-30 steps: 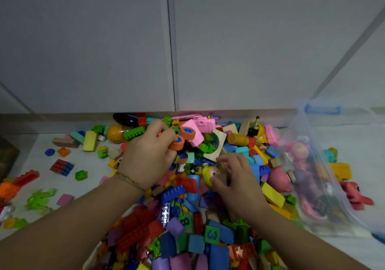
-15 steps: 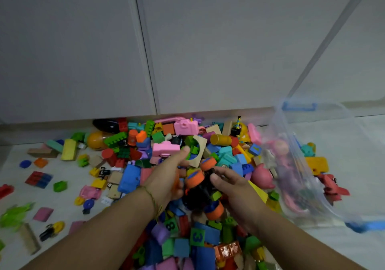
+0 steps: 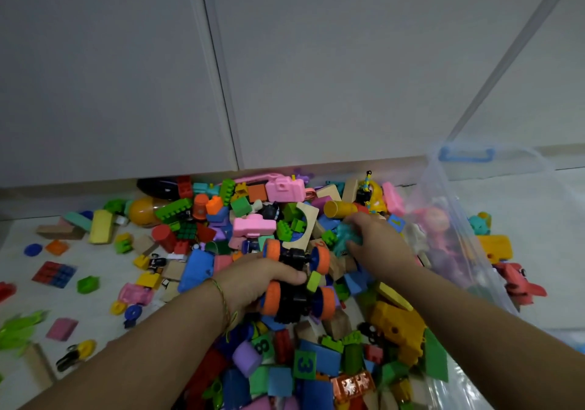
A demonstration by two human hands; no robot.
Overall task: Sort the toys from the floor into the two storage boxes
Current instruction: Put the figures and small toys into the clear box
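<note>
Head view, near edge: dense pile of toys on the floor (image 3: 95, 298), including a green number tile marked 3 (image 3: 304, 364) and a yellow block with holes (image 3: 399, 330). Both forearms reach in from the bottom of frame.

Left hand (image 3: 256, 283): fingers curled shut around a black toy car with 4 orange wheels (image 3: 296, 283), thumb over the chassis. The car looks lifted slightly above the pile, tilted. Judgement: grip taken at the body because the wheels would roll under the fingers.

Right hand (image 3: 376, 241): just past the car, palm down on the pile, fingers bent onto a teal toy (image 3: 345, 238). Whether it has actually closed on it, cannot tell; fingertips hidden.

Right of the hands: clear storage box (image 3: 493, 267) with blue handle (image 3: 465, 154), tipped toward the pile, a pink doll-like toy visible through its wall. Judgement: set close so each transfer is short. The 2nd box is not identifiable.

Farther: pink toy camera (image 3: 285, 189), wooden arch block (image 3: 305, 226), yellow cylinder (image 3: 338, 209). Loose pieces lie scattered left. White cabinet doors (image 3: 126, 77) behind.

Judgement: sorting early; most toys remain on the floor.
</note>
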